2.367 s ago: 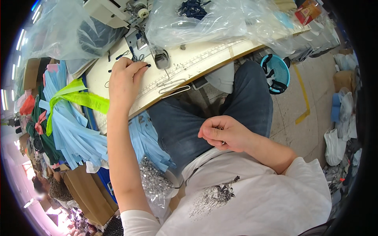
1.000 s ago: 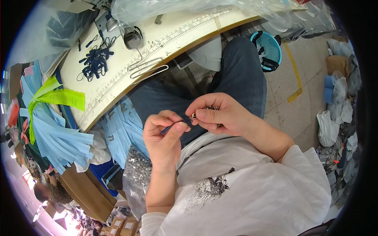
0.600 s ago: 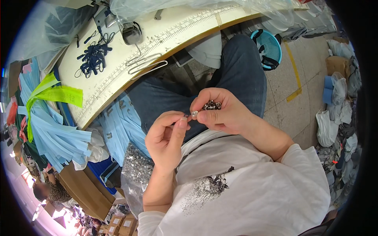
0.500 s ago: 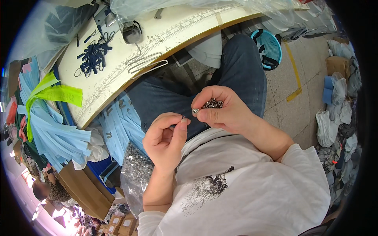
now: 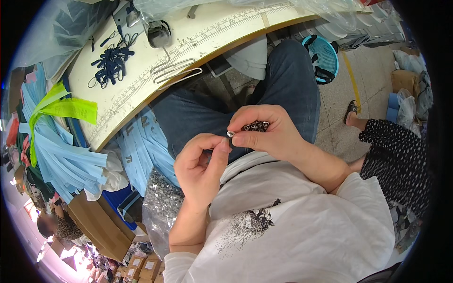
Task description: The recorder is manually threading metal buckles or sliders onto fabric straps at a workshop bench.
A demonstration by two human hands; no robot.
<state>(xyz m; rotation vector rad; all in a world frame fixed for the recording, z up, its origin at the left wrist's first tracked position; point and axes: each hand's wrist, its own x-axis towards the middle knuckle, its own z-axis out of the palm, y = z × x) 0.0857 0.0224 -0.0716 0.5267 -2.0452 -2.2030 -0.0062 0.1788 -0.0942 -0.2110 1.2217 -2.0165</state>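
Looks like you're lining up small parts, right hand (image 5: 271, 133) fingers pinching a shiny metal bit (image 5: 230, 134) above your jeans (image 5: 292, 85), left hand (image 5: 200, 162) just beside, pinching what's probably a dark piece (image 5: 230, 141), so next calls for steady fingertips.

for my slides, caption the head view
Over a lap, left hand beside right hand, which pinches a shiny bead; dark cords lie heaped on the table.
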